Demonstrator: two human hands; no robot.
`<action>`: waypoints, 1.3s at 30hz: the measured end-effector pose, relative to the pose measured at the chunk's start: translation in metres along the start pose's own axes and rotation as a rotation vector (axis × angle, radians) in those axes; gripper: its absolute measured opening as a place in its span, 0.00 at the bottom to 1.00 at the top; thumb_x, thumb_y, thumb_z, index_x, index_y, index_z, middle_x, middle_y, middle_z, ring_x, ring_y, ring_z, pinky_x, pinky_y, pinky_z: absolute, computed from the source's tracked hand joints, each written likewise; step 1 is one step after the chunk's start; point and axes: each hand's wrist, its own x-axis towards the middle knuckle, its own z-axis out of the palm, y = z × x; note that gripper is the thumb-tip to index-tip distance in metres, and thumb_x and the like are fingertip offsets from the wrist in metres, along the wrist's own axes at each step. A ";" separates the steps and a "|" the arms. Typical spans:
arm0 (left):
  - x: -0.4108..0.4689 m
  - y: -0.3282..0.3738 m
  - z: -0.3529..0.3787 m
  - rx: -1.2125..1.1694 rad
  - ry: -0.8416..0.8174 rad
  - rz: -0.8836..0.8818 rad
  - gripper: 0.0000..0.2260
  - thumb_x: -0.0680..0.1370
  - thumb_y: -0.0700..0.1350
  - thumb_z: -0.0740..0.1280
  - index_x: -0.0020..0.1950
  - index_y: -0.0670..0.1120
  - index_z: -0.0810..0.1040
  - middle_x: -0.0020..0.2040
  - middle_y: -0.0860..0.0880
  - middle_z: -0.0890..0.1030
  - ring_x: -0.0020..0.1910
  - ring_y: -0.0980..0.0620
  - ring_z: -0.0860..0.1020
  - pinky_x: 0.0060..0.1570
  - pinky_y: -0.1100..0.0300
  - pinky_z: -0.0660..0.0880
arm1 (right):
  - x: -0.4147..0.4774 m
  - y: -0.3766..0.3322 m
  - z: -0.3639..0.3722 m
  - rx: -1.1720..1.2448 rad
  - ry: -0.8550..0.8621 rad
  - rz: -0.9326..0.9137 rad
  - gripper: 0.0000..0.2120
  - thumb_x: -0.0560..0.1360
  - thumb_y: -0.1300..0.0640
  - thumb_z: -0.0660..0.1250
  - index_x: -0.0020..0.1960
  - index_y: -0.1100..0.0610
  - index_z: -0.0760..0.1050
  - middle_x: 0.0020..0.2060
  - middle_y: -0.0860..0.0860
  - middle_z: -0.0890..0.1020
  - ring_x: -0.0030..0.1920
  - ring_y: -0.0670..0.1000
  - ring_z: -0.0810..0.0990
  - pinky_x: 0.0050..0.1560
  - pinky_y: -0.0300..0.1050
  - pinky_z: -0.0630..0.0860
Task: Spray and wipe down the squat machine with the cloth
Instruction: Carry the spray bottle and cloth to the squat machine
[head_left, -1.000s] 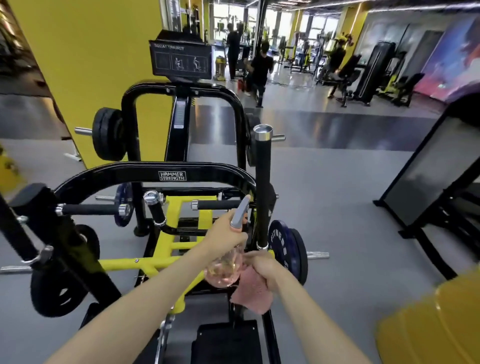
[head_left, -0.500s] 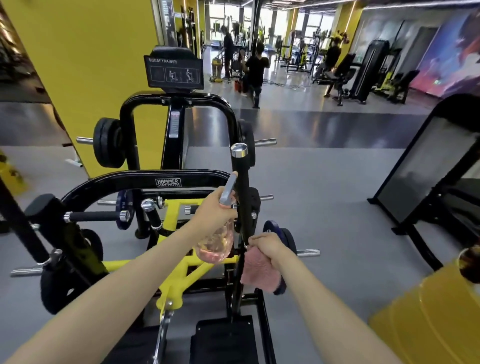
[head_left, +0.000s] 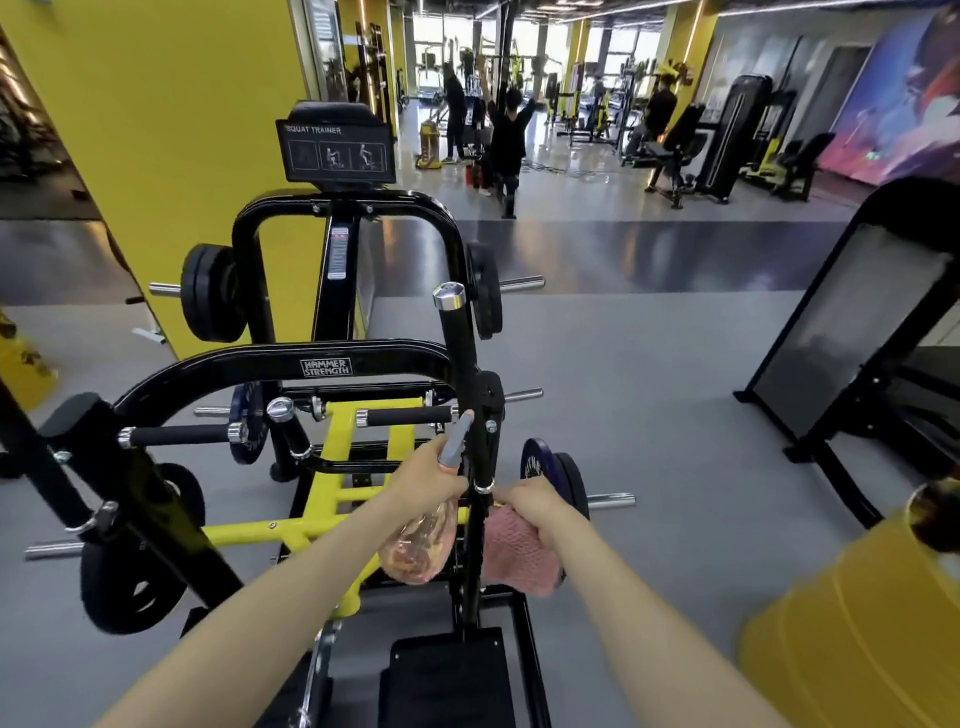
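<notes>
Seen from the wearer's head, two bare forearms reach forward from 6 o'clock. The left grip (head_left: 428, 480) is clamped round the neck of a clear spray bottle (head_left: 418, 545) that holds pinkish liquid. Its grey nozzle (head_left: 457, 436) sticks up toward 12 o'clock, just beside a black upright handle post (head_left: 462, 358).

The right grip (head_left: 532, 506), at 3 o'clock from the left one, is closed on a pink cloth (head_left: 517, 558). It holds the cloth against the right side of that post, just below a chrome ring. The cloth hangs below the knuckles. Whether the fingers wrap the post itself cannot be told.

The post rises to a chrome cap (head_left: 450, 296). It belongs to the squat machine (head_left: 291, 364), a black tubular frame marked "Hammer Strength" with yellow lower bars (head_left: 332, 457), filling the view from 9 to 12 o'clock. A placard (head_left: 337, 150) reading "Squat Trainer" tops it at 12 o'clock. Black weight plates hang on its pegs, and a dark blue plate (head_left: 550, 470) sits just behind the right grip.

The machine stands on a grey gym floor (head_left: 623, 415). A yellow pillar (head_left: 171, 130) stands at 10 o'clock, a slanted black platform (head_left: 852, 332) at 3 o'clock and a blurred yellow object (head_left: 852, 623) at 4 o'clock. Several people (head_left: 506, 140) exercise far off at 1 o'clock.
</notes>
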 end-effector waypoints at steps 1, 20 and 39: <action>0.001 -0.008 0.006 0.039 0.003 -0.033 0.13 0.68 0.38 0.67 0.47 0.53 0.71 0.34 0.51 0.73 0.32 0.50 0.71 0.36 0.56 0.68 | -0.002 0.002 -0.002 0.005 0.002 0.008 0.06 0.74 0.60 0.69 0.38 0.58 0.75 0.34 0.54 0.76 0.34 0.51 0.73 0.35 0.42 0.67; 0.010 -0.049 0.051 0.188 0.008 -0.319 0.14 0.65 0.48 0.64 0.48 0.47 0.71 0.40 0.49 0.76 0.36 0.48 0.74 0.37 0.56 0.68 | 0.036 0.041 -0.047 0.009 -0.036 0.120 0.05 0.71 0.62 0.70 0.42 0.59 0.74 0.32 0.52 0.75 0.33 0.51 0.75 0.35 0.42 0.70; 0.158 0.051 -0.079 -0.338 0.545 0.105 0.08 0.76 0.36 0.67 0.53 0.43 0.73 0.40 0.50 0.76 0.40 0.50 0.75 0.42 0.59 0.73 | 0.093 -0.030 -0.065 0.081 0.140 0.106 0.05 0.72 0.60 0.69 0.44 0.60 0.74 0.31 0.53 0.74 0.30 0.52 0.72 0.35 0.42 0.68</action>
